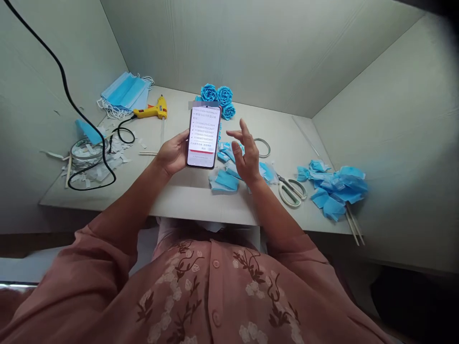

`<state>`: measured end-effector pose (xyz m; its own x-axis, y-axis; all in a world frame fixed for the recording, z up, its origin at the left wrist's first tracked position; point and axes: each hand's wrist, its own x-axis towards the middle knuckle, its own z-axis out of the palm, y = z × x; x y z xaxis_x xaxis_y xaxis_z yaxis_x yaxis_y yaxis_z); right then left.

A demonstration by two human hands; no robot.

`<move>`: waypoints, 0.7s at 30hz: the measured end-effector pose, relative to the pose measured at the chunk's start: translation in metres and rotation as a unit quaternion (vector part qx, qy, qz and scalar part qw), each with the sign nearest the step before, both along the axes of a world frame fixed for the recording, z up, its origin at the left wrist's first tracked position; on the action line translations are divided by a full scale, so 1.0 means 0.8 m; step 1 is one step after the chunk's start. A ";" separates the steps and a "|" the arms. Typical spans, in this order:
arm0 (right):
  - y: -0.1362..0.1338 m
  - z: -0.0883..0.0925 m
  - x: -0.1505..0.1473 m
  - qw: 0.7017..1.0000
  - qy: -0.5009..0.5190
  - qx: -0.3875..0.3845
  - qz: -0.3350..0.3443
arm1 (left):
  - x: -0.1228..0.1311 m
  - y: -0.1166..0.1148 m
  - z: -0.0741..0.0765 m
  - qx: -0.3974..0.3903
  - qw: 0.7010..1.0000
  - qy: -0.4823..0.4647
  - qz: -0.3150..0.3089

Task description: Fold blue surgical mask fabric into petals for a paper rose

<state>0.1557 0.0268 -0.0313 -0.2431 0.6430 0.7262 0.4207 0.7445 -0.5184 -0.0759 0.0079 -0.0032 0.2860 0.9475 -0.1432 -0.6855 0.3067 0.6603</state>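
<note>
My left hand (175,154) is wrapped round the left side of a smartphone (202,136), held up over the table with its lit screen towards me. Text and rows of numbers fill the screen. Just right of the phone, my right hand (245,152) hovers with fingers apart, holding nothing and not touching the screen. Cut pieces of blue mask fabric (225,181) lie beneath and around the right hand. Behind the phone sit several blue fabric roses (224,96), partly hidden by it. Scissors (291,189) with pale handles rest right of my right wrist.
A stack of blue masks (125,91) and a yellow glue gun (154,109) are at the back left. White scraps (96,165) and a black cable (64,81) lie left. Blue fabric flowers (337,186) on sticks overhang the right front edge. Walls enclose the table (186,200).
</note>
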 end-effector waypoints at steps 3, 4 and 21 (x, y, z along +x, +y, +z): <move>0.001 0.000 -0.001 0.997 -0.045 0.065 0.003 | 0.000 0.003 0.001 -0.008 0.999 0.011 0.031; 0.000 0.002 -0.001 0.996 -0.051 0.078 0.001 | 0.000 0.004 0.002 -0.008 0.999 0.012 0.039; -0.193 -0.023 0.110 0.945 0.152 -0.185 -0.224 | -0.006 0.006 -0.001 -0.010 1.000 -0.001 0.018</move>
